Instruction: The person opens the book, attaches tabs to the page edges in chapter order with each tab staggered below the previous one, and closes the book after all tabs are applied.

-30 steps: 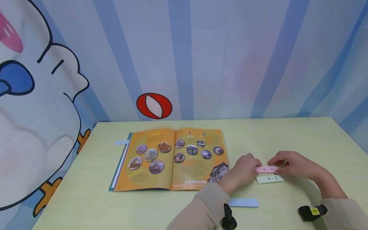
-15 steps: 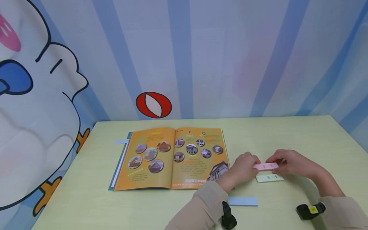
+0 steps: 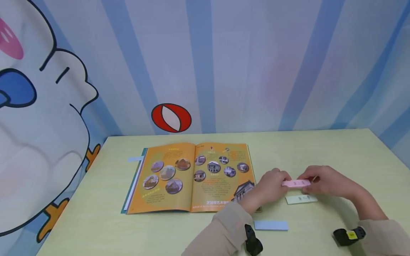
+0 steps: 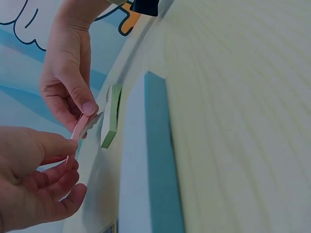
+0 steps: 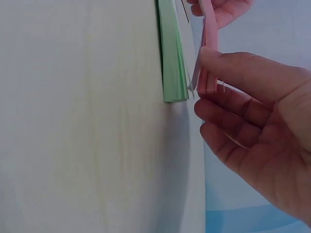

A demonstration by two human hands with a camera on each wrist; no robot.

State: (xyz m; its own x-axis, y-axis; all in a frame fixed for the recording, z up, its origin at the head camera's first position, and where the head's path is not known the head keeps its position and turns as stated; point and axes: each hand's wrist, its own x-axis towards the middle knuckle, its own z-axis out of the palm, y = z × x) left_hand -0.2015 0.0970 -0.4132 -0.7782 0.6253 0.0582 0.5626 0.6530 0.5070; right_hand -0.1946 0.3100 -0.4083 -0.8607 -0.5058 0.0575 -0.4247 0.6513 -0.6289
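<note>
A pink sticky note pad [image 3: 296, 183] with handwriting on its top is held between both hands. My left hand [image 3: 270, 186] pinches its left end with thumb and fingers. The right end is pinched by my right hand [image 3: 328, 182]. In the right wrist view, a thin loose sheet hangs at the side of the pink pad [image 5: 210, 43]. Just nearer than the pink pad lies a green sticky note pad [image 3: 301, 199], also with writing. A blue sticky note pad [image 3: 271, 225] lies closer to the front, beside my left sleeve.
An open book [image 3: 192, 177] with orange pages lies left of the hands; my left forearm covers its lower right corner. A light blue paper strip [image 3: 136, 158] sticks out at the book's left edge. A printed cloth wall [image 3: 230, 71] stands behind the table.
Both hands have raised the pink pad slightly, away from the green pad, so the gap between the two is wider. The book and blue pad have stayed put.
</note>
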